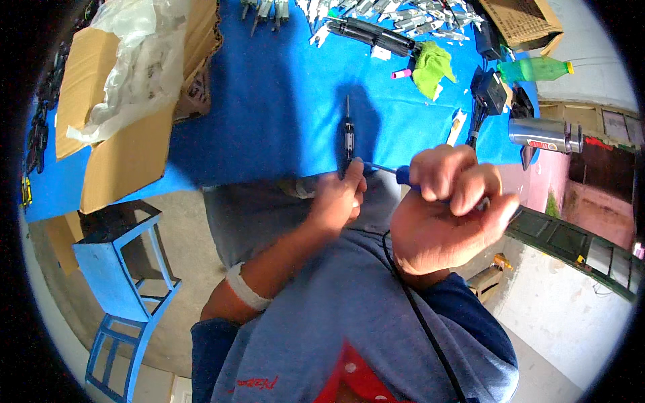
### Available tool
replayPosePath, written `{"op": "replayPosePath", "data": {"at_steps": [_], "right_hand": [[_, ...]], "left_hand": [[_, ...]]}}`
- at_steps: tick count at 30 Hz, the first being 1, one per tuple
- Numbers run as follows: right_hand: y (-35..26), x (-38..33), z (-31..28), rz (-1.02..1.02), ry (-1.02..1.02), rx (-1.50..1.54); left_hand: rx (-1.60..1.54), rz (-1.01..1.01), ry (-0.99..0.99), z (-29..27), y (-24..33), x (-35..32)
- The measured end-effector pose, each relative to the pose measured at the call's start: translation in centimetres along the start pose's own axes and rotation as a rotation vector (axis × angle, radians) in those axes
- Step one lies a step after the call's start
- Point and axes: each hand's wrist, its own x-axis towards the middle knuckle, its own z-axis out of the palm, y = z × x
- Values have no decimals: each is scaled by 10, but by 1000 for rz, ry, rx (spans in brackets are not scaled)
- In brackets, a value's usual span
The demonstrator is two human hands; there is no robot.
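Observation:
My left hand (341,199) is closed around the lower end of a slim dark device (349,138) with a silver middle and a thin metal rod at its top. It is held upright at the near edge of the blue-covered table. In my right hand (453,208) is a screwdriver (402,176) with a blue handle. Its thin metal shaft points left, and the tip is at or close to the device beside my left thumb; whether it touches I cannot tell. My right fingers are curled about the handle and partly hide it.
An open cardboard box (124,161) with clear plastic wrap stands at the left. Many small grey-white parts (410,17), a black cylindrical tool (373,35), a green cloth (433,69), a green bottle (537,69) and a steel flask (545,136) lie across the table. A blue chair (111,282) stands lower left.

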Motion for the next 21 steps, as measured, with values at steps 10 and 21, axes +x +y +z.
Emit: {"op": "replayPosePath", "data": {"at_steps": [10, 21], "right_hand": [[9, 37, -5, 120, -614, 121], [-9, 15, -9, 109, -293, -320]], "left_hand": [[38, 139, 32, -1, -15, 7], [-52, 53, 27, 3, -1, 1]]}}
